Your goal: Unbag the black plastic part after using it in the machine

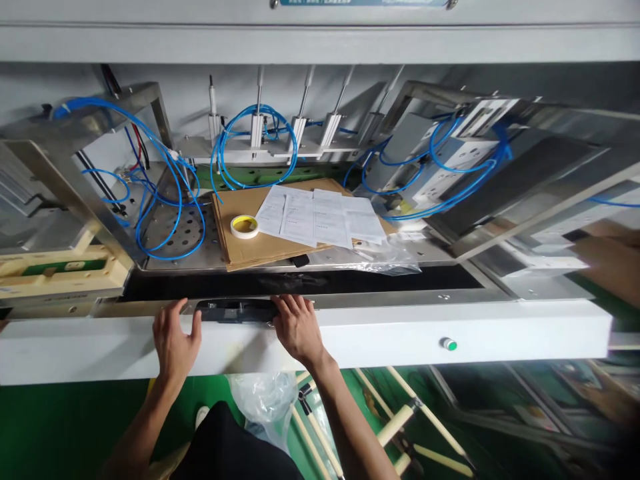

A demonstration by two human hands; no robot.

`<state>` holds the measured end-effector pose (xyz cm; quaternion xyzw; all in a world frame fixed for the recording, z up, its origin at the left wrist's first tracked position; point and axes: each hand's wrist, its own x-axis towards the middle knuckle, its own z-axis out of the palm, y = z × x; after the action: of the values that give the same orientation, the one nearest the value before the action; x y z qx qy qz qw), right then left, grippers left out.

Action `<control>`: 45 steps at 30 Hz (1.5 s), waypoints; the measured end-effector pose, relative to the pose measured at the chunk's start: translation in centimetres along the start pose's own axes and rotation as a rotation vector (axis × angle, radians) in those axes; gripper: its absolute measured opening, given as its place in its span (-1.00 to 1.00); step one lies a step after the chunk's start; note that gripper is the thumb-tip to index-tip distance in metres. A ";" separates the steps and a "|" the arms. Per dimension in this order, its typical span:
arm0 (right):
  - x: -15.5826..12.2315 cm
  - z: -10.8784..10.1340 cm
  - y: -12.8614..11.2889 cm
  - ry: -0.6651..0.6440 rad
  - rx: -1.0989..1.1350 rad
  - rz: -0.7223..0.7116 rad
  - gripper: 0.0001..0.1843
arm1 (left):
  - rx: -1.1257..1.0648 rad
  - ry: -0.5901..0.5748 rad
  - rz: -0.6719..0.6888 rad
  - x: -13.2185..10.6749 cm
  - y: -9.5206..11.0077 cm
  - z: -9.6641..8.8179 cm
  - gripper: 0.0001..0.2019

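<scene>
A long black plastic part (237,311) lies along the front ledge of the machine, between my two hands. My right hand (299,330) has its fingers curled over the part's right end and grips it. At the other end is my left hand (176,341), its thumb and fingers spread apart. The left thumb is right beside the part's left end; whether it touches cannot be made out. Behind the part runs a dark slot (350,280) in the metal bed. The underside of the part is hidden.
Cardboard (240,250) bears paper sheets (320,217) and a tape roll (245,227). A clear plastic bag (395,259) lies to their right. Blue air tubes (175,240) loop around metal frames and cylinders. A green button (451,345) sits on the white front panel (380,340).
</scene>
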<state>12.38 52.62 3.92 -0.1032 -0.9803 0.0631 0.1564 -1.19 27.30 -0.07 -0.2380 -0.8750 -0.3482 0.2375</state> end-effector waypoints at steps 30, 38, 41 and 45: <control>-2.2 0.0 -4.5 0.069 0.016 -0.197 -0.67 | -0.125 -0.879 0.555 4.0 3.9 -0.4 -0.73; -0.2 -0.6 -4.7 -0.051 0.024 -0.156 -0.75 | -0.063 -0.648 0.634 4.1 3.8 -0.8 -0.26; 0.4 -1.2 -4.9 -0.090 0.037 -0.125 -0.73 | -0.093 -0.511 0.642 3.4 3.8 -1.3 -0.39; 1.6 -1.3 -4.9 -0.145 0.053 -0.105 -0.78 | -0.112 -0.447 0.637 2.5 3.7 -1.5 -0.64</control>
<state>10.39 48.36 6.37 -0.0426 -0.9911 0.0879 0.0909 -0.58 29.19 4.18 -0.5801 -0.7673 -0.2439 0.1240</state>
